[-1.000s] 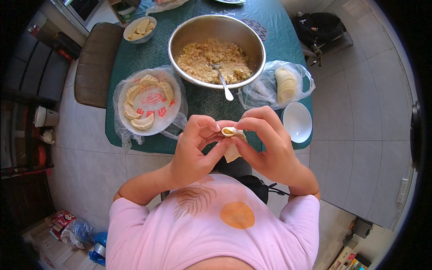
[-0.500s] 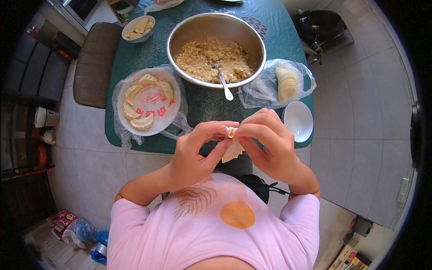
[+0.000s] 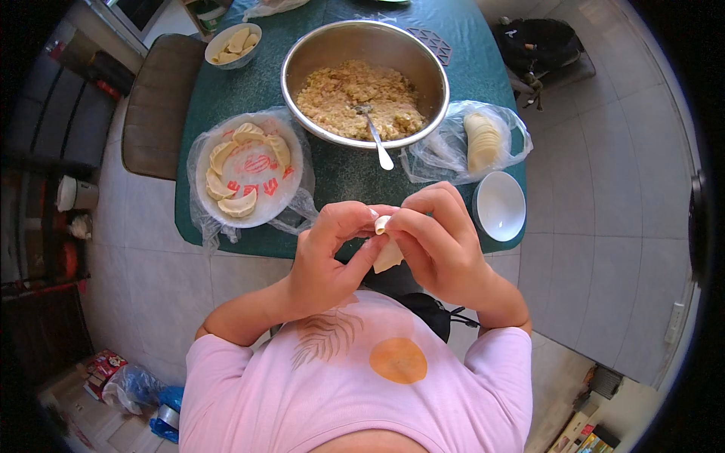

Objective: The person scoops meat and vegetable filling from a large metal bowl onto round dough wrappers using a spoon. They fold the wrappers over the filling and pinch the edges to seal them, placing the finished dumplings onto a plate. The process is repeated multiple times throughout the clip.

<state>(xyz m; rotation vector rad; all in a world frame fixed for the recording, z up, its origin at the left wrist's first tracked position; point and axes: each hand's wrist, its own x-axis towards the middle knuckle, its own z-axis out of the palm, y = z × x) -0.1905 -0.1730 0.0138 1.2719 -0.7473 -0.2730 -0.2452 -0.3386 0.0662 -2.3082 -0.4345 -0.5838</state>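
Note:
In front of my chest, at the near table edge, both hands pinch a partly folded dumpling (image 3: 388,257). One end of its pale wrapper shows a small rolled opening, while a flap hangs below my fingertips. My left hand (image 3: 331,245) grips it from the left with thumb and fingers. From the right, my right hand (image 3: 447,245) presses the wrapper's upper end between thumb and forefinger. Beyond my hands stands a large steel bowl (image 3: 439,113) of minced filling (image 3: 355,98), with a spoon (image 3: 383,153) stuck in it. Any filling inside the dumpling is hidden.
At left, a plastic-covered plate (image 3: 293,192) carries several finished dumplings (image 3: 239,205). Stacked round wrappers (image 3: 483,143) lie in a clear bag right of the steel bowl, beside a white bowl (image 3: 501,208). A smaller bowl (image 3: 234,63) of dumpling-like pieces stands far left, near a brown chair (image 3: 158,106).
My right hand has shifted slightly left, and its fingers have closed further over the wrapper's upper end. The rolled end has tilted a little. My left hand stays nearly in place.

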